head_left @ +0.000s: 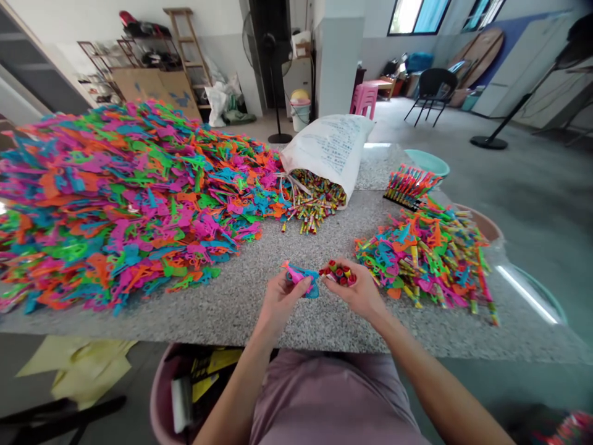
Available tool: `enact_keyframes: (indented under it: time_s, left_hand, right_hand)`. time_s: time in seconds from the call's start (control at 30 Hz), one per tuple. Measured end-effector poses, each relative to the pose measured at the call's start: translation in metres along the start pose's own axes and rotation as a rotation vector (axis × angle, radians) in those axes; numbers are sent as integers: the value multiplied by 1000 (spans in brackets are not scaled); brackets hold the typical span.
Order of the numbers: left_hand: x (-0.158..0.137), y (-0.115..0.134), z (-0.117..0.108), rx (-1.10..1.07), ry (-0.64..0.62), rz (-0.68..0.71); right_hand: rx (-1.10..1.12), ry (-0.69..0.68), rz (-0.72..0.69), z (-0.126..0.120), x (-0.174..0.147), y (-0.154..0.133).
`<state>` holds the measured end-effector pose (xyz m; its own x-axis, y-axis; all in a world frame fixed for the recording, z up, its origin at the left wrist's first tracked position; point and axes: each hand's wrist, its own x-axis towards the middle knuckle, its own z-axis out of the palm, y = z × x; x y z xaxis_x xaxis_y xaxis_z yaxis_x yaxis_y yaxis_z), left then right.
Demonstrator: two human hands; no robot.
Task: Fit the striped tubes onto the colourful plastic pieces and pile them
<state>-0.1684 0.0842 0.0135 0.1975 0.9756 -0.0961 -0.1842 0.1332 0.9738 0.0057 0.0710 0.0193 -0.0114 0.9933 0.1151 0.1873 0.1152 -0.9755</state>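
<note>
Pinched in my left hand [279,298] are a few flat plastic pieces [309,285], blue and pink, their shape partly covered by the thumb. Close beside it, my right hand [364,295] is wrapped round a bundle of small paper tubes [341,274] with red ends and yellow and green wrapping. Both hands hover over the granite tabletop [250,309] near its front edge. To the left rises a big heap of bright plastic pieces [139,204]. On the right lies a pile of plastic pieces joined to patterned tubes [424,253].
A white woven sack [331,148] lies at the back with tubes [312,201] spilling out. A black rack of coloured sticks [410,185] stands back right. Below the table edge sits a pink bin [162,395]. A teal basin [428,162] is beyond the table's right side.
</note>
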Motion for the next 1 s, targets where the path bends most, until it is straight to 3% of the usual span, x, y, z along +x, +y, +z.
enact_keyframes:
  time_s: [0.2,0.47,0.73,0.8,0.87,0.97,1.0]
  left_hand:
    - [3,0,1,49,-27,15]
    - [8,-5,-10,214,-101,78]
    - [10,-22,11,203,-111,53]
    - [22,-34,6,244,-166,44]
    - [42,-45,-13,383,-119,74]
    - [81,-52,-59,875,248,188]
    - [94,-51,-76,1059,376,206]
  right_hand:
    - [-47,-31,-22,-7,-2,8]
    - [-75,-183,-23,-16,-4,4]
    - [-142,-140,-29,-12,-9,22]
    - [-168,-47,-4,-30,-8,25]
    - [-257,160,19,-65,-5,26]
    - [-661,594,53,-138,7,30]
    - [-858,669,89,-160,13,34]
